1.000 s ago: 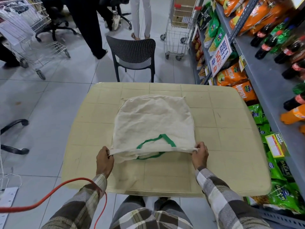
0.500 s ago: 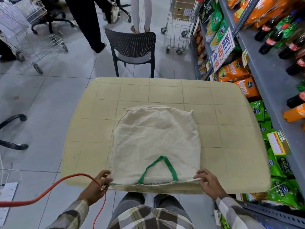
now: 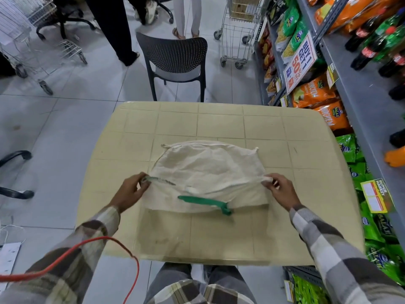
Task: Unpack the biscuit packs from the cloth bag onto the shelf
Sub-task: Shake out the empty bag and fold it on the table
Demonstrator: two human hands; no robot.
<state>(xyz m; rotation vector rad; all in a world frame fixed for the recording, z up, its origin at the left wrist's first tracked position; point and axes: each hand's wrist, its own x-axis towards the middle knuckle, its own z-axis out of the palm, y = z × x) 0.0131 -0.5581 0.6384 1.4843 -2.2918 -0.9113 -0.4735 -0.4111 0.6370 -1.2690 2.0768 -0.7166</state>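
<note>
Your left hand pinches the left edge of the cream cloth bag and your right hand pinches its right edge, the bag lying mid-frame on the beige table, its green handle nearest you, the shelf along the right of the frame.

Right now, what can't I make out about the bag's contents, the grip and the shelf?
1. Cloth bag inside: head view, its own fabric covers it; no biscuit packs show.
2. Left hand: head view, motion blur smears the fingers where they pinch the bag's edge.
3. Shelf: head view, cut off by the right edge.
</note>
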